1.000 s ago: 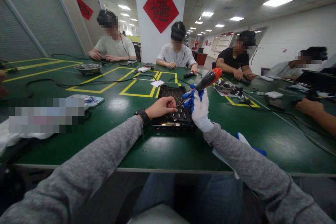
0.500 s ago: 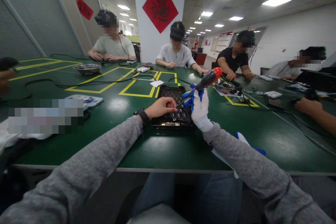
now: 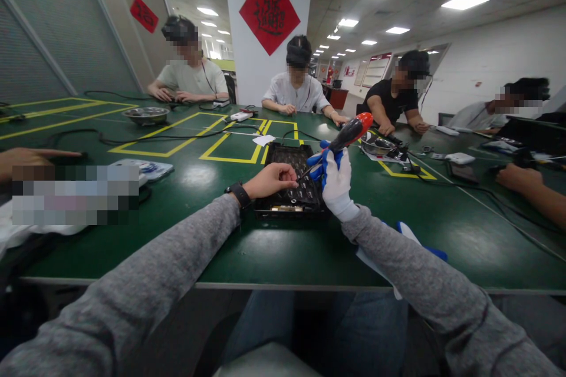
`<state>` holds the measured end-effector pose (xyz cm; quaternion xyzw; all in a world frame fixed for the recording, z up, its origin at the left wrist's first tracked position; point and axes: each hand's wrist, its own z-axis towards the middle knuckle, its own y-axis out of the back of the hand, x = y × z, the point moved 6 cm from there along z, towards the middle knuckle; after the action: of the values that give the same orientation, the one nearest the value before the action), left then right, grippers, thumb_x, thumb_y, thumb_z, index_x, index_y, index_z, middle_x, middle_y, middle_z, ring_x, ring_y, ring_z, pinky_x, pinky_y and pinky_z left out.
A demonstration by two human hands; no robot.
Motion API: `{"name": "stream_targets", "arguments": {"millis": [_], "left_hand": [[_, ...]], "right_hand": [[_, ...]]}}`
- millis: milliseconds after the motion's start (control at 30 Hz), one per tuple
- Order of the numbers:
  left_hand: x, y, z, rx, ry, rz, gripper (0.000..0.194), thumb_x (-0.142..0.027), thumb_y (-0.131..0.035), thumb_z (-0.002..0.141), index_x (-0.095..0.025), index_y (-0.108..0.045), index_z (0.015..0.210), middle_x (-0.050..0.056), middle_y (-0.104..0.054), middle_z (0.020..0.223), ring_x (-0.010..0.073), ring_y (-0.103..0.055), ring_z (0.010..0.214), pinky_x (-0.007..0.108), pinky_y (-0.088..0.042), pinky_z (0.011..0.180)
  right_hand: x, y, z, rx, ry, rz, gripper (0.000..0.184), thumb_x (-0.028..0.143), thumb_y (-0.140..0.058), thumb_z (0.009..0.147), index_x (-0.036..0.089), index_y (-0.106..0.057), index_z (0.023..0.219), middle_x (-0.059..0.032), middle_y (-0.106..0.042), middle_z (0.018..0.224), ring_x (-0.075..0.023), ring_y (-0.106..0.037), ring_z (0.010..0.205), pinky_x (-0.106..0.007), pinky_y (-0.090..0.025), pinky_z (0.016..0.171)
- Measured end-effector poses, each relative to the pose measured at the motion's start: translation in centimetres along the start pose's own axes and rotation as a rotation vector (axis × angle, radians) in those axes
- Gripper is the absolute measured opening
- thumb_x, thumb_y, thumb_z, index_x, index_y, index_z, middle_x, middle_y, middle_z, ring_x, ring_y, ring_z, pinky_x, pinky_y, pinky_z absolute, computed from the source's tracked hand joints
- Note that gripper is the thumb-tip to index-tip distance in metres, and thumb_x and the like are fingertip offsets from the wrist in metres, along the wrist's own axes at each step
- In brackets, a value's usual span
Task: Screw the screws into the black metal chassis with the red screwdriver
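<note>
A screwdriver (image 3: 351, 134) with a red and black handle is gripped in my right hand (image 3: 338, 185), which wears a white and blue glove. Its shaft slants down to the left, toward my bare left hand (image 3: 275, 179). The left thumb and fingers are pinched together at the shaft's tip; whether they also hold a small part there is hidden. Both hands are over a black tray (image 3: 262, 212) with moulded pockets, several of them holding small shiny bits. Between my forearms, the tray lies flat on the green table (image 3: 274, 256).
Another white and blue glove (image 3: 413, 234) lies beside my right forearm. A metal bowl (image 3: 147, 115) stands at the back left, another bowl (image 3: 375, 144) at the right. Cables cross the table. A plastic packet (image 3: 152, 169) lies left. Several people sit around; a co-worker's hand (image 3: 26, 162) reaches in from the left.
My hands and the screwdriver have barely moved. At the left edge, the co-worker's hand has come lower and further in over the table, with a finger stretched out.
</note>
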<state>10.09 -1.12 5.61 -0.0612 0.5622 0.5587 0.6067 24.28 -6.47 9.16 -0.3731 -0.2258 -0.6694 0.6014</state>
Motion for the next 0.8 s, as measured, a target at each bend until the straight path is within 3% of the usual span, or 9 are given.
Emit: {"name": "stream_targets", "arguments": {"millis": [300,433,533,800], "left_hand": [[-0.6,0.1,-0.2,-0.022,0.011,-0.073,0.038,-0.042,-0.071,0.063,-0.013,-0.052,0.08,-0.004,-0.048,0.062,0.0066,-0.042,0.055,0.018,-0.032,0.05],[-2.2,1.1,-0.8,-0.14,-0.045,-0.023,0.036,-0.047,-0.054,0.077,-0.013,-0.048,0.065,-0.004,-0.042,0.057,0.0062,-0.036,0.053,0.019,-0.028,0.05],[-3.4,1.4,-1.2,-0.167,-0.081,0.061,0.046,-0.048,-0.04,0.085,-0.012,-0.053,0.058,0.0,-0.049,0.058,0.0088,-0.043,0.058,0.021,-0.032,0.056],[-4.3,-0.2,-1.6,0.086,-0.137,0.09,0.059,-0.054,-0.031,0.086,-0.013,-0.071,0.072,0.007,-0.066,0.073,0.0144,-0.057,0.069,0.024,-0.041,0.071]], "right_hand": [[0.3,0.5,0.1,-0.05,0.013,-0.017,0.035,0.047,-0.042,0.084,0.021,-0.049,0.106,0.0022,-0.06,0.068,-0.0061,-0.047,0.045,-0.019,-0.039,0.044],[0.2,0.3,0.1,-0.011,-0.013,0.012,0.03,0.046,-0.044,0.083,0.021,-0.051,0.098,0.0044,-0.055,0.059,-0.0059,-0.044,0.041,-0.019,-0.035,0.04],[0.1,-0.3,-0.3,0.085,-0.049,0.045,0.028,0.045,-0.047,0.082,0.02,-0.052,0.095,0.0049,-0.053,0.055,-0.0061,-0.041,0.038,-0.019,-0.031,0.037],[0.2,-1.2,-1.1,0.214,-0.088,0.06,0.028,0.042,-0.051,0.08,0.019,-0.054,0.097,0.0031,-0.056,0.059,-0.0085,-0.048,0.045,-0.021,-0.039,0.041]]}}
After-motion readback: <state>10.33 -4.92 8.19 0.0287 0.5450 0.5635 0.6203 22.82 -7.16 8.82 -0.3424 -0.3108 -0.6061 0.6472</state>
